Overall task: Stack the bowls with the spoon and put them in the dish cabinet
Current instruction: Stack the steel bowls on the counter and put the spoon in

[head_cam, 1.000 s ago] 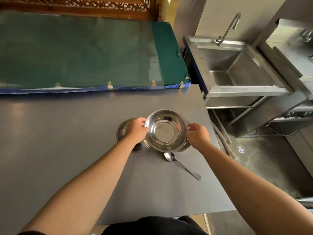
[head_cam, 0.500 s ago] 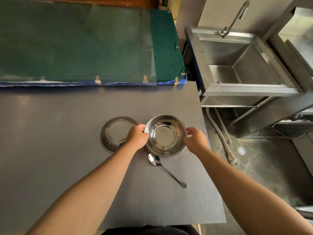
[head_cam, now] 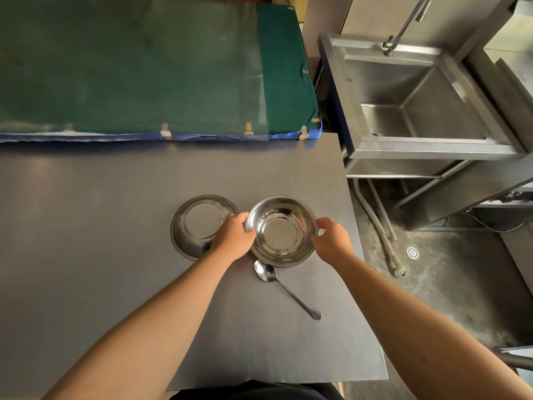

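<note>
Bowl — rim between fingers | left hand — right hand

Both bare forearms reached forward and converged. Left hand curled, thumb and fingers pressed on a bowl's left rim. Right hand curled likewise, fingertips on its right rim. Wrists roughly level, palms facing inward.
</note>
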The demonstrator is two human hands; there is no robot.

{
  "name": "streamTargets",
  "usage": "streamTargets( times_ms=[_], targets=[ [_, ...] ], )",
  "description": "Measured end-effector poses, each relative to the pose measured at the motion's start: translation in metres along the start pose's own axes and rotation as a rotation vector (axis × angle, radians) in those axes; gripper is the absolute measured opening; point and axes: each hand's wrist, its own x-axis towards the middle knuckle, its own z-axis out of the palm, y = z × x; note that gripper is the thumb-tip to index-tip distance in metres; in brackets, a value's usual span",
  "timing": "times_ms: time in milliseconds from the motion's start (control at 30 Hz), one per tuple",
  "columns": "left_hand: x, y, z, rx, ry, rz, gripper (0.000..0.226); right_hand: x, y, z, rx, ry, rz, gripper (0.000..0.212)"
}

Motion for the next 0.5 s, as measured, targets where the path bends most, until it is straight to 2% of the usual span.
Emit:
streamTargets(
  times_ms=[267,500],
  targets=[
    [-0.004,-0.02,-0.022,-0.006,0.062,0.068,0.043,0.0,-0.016,0.002,-0.032,0.053,-0.001,0.04],
    [-0.011,-0.045,-0.052,-0.11,0.164,0.018,0.036,0.002,-0.052,0.011,-0.102,0.03,-0.113,0.041]
  ],
)
